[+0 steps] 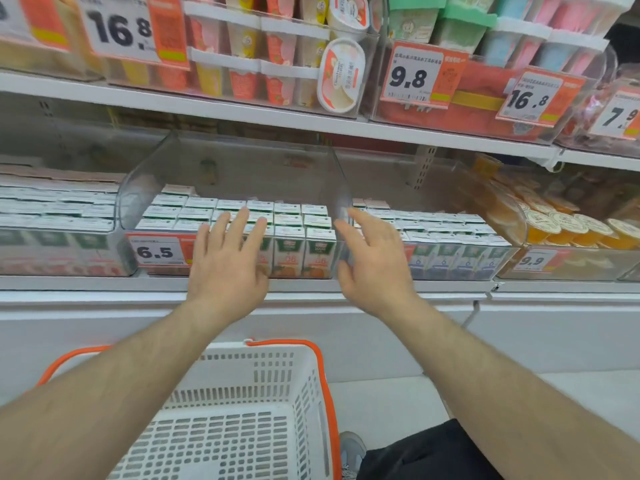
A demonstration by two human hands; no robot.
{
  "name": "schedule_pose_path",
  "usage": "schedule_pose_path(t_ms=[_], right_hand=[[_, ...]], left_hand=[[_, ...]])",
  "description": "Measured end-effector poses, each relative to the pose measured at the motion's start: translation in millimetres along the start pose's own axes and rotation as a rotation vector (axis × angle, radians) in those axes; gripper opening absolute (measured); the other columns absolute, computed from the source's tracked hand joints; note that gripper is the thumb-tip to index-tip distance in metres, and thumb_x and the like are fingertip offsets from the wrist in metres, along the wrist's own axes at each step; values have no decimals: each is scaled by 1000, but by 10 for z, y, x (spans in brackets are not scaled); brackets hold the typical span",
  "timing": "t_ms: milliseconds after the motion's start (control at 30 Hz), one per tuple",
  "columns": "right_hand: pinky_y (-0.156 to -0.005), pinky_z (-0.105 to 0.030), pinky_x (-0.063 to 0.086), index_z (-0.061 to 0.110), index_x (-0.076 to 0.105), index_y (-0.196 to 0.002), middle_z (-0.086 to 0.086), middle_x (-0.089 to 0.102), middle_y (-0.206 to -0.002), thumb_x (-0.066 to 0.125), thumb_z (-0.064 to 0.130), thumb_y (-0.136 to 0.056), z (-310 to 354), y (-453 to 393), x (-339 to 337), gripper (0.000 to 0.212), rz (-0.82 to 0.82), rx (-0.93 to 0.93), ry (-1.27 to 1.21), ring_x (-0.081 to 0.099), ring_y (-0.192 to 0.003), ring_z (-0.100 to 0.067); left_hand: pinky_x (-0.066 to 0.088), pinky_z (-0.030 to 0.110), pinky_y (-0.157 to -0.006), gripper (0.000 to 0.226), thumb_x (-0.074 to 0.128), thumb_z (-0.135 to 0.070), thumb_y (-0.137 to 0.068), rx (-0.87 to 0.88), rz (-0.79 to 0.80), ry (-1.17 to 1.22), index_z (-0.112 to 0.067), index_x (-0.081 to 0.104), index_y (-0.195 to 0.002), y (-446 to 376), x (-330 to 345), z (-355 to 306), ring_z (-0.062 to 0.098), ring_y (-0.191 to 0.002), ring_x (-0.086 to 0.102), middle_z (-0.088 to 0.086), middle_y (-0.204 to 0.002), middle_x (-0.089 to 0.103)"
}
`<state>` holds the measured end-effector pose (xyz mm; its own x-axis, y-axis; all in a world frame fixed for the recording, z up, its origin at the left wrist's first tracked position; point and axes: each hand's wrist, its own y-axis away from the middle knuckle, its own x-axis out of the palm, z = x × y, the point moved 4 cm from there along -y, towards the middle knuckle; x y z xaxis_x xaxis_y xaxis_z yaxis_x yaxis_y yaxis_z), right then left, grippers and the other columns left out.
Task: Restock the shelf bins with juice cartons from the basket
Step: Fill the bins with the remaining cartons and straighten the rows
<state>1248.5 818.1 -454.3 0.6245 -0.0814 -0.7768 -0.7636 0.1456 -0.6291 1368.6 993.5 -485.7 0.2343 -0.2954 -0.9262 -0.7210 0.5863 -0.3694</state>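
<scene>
Both hands are raised in front of the shelf with their backs to the camera, and neither holds anything. Fingers of the left hand point(227, 263) are straight and fanned out, lying over the front of the clear bin point(152, 174) at the level of its top rim; whether they touch it cannot be told. Those of the right hand point(372, 259) are loosely extended and slightly blurred, their tips at the clear divider wall between this bin and the next.

Behind and between the hands stand the juice cartons point(318, 252): small upright boxes with white folded tops, a green band below and orange fruit printed near the base, packed in tight rows that fill the bin (the rear rows show only their white tops). Just left of the left hand a price tag point(157, 251) reading 6.5 hangs on the bin front. Right of the right hand, the neighbouring bin holds similar cartons with blue lower halves point(460, 259), and beyond those lie orange jelly cups point(554, 226).

Below the forearms sits the white perforated basket point(242, 403) with orange handles, its visible floor bare. Above the hands, the upper shelf carries pastel tubs and larger price tags.
</scene>
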Motion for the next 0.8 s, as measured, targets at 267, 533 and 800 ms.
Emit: schedule_pose_path(t_ms=[267, 533, 800], right_hand=[[-121, -47, 6, 7, 15, -152, -13, 21, -158, 62, 38, -84, 812, -174, 602, 89, 416, 90, 160, 17, -146, -31], [-122, -49, -3, 7, 10, -154, -13, 5, -163, 58, 36, -85, 1185, -240, 601, 89, 403, 193, 158, -1, -151, -31], [-120, -54, -8, 21, -13, -155, -19, -24, -160, 59, 39, -88, 2007, -522, 799, 100, 481, 41, 73, -22, -147, -40]], left_hand=[[-4, 47, -120, 91, 55, -38, -88, -123, 133, -67, -26, -5, -155, 167, 48, 458, 29, -148, -11, 5, -161, -4], [-8, 48, -120, 94, 57, -38, -85, -121, 94, 42, -27, -6, -154, 175, -143, 646, 27, -148, -14, 2, -160, -5], [-9, 53, -118, 93, 51, -34, -89, -433, 156, -116, -28, -17, -153, 417, -268, 1963, 29, -146, -25, 4, -160, -25]])
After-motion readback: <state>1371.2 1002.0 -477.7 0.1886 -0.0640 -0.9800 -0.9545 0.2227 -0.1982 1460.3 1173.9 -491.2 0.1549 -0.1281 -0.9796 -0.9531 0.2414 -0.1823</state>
